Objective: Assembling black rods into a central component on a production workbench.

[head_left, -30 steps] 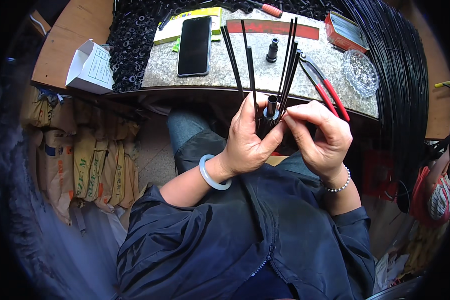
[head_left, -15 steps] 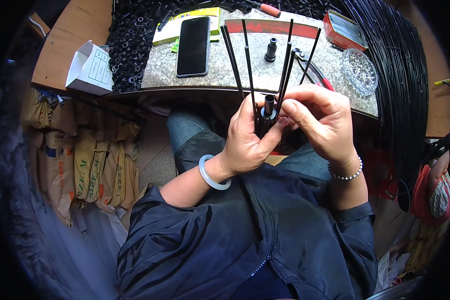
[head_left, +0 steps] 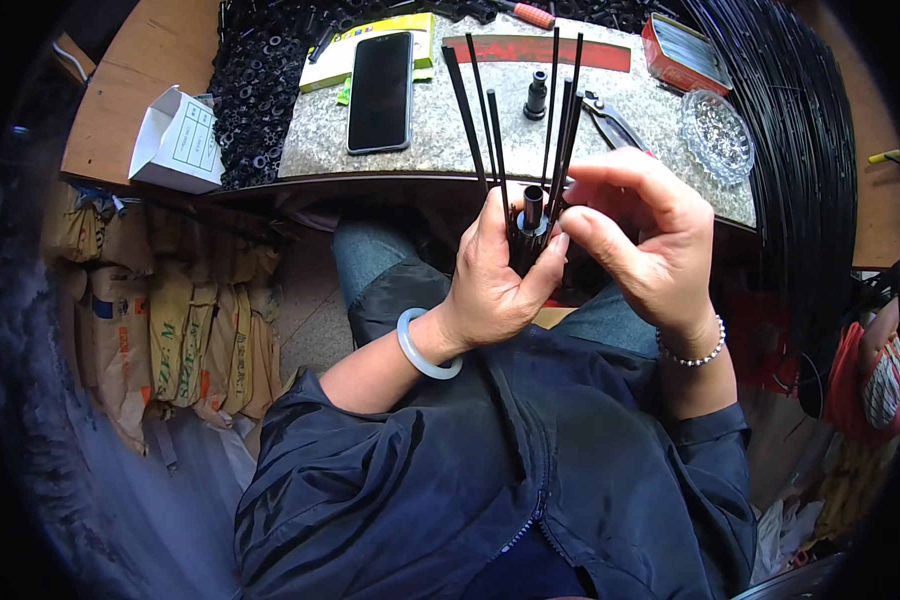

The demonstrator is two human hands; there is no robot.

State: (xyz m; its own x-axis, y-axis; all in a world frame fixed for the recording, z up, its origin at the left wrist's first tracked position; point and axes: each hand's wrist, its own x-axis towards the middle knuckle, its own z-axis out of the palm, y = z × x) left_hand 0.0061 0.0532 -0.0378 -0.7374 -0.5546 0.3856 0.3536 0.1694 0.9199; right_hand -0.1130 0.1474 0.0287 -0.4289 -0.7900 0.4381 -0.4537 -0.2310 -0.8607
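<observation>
Just beyond my lap, my left hand is closed round a black tubular hub. Several thin black rods rise from around the hub, most of them close to upright and two leaning left. The hub's hollow top and a pale ring below it show between my thumb and fingers; its lower part is hidden. At the right side of the rods, my right hand has thumb and forefinger apart, with no object visible between them. Whether a fingertip touches a rod is unclear.
On the stone-topped bench lie a phone, pliers, a small black fitting, a glass dish and a red box. Black parts heap at left, long rods at right. A white carton stands left.
The rod that leaned right now stands up close to the others. My right thumb and forefinger have spread apart, and that hand has shifted slightly right. My left hand keeps its hold.
</observation>
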